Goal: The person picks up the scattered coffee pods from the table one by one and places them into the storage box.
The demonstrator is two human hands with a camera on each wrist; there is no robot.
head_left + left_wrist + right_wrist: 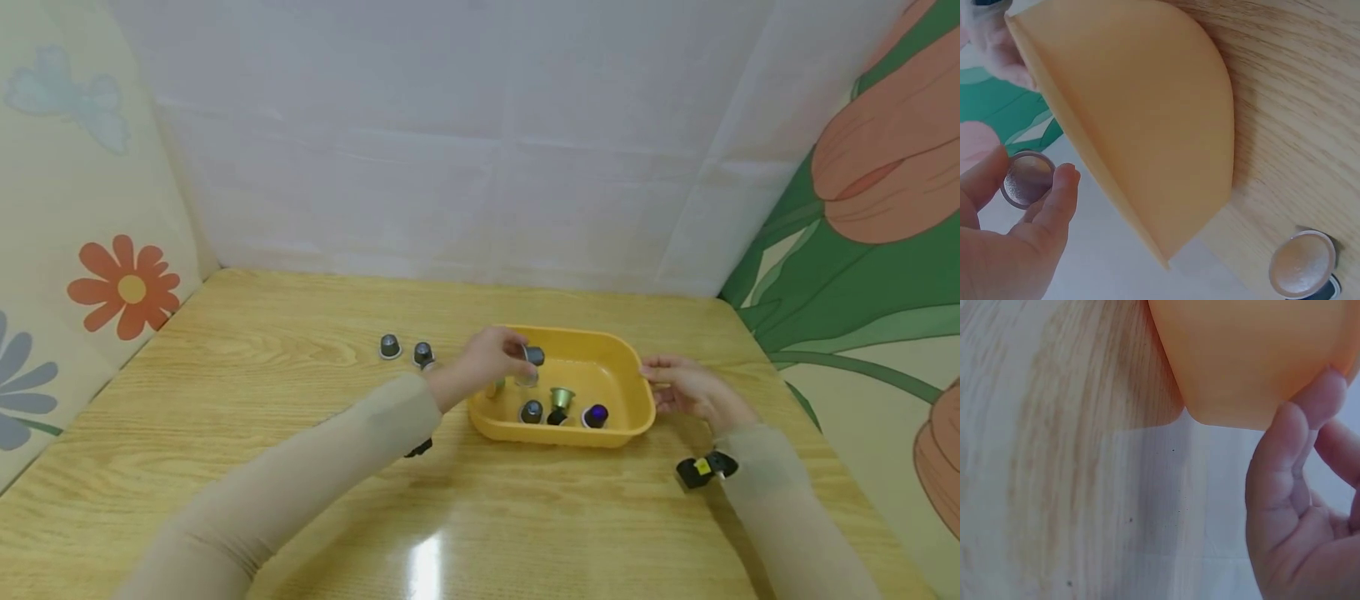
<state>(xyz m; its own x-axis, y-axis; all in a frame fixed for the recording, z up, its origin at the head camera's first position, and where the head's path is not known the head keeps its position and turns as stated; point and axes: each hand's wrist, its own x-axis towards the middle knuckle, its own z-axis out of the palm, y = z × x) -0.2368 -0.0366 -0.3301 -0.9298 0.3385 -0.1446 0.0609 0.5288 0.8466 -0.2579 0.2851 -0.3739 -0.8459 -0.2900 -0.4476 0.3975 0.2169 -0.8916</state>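
Observation:
My left hand (491, 360) pinches a dark grey coffee capsule (534, 356) between thumb and fingers, over the left part of a yellow plastic basket (600, 343). In the left wrist view the capsule's round silver foil lid (1027, 180) faces the camera. With its fingertips at the rim and outer wall, my right hand (693, 390) holds the basket's right end. Inside the basket lie several capsules, among them a dark grey one (532, 411), a green one (562, 397) and a purple one (596, 416). The left hand partly hides the basket's left end.
Left of the basket, two dark capsules stand on the wooden table, one at the left (389, 347) and one close to my left wrist (423, 354). A white cloth (450, 167) hangs behind the table. Panels with printed flowers flank both sides.

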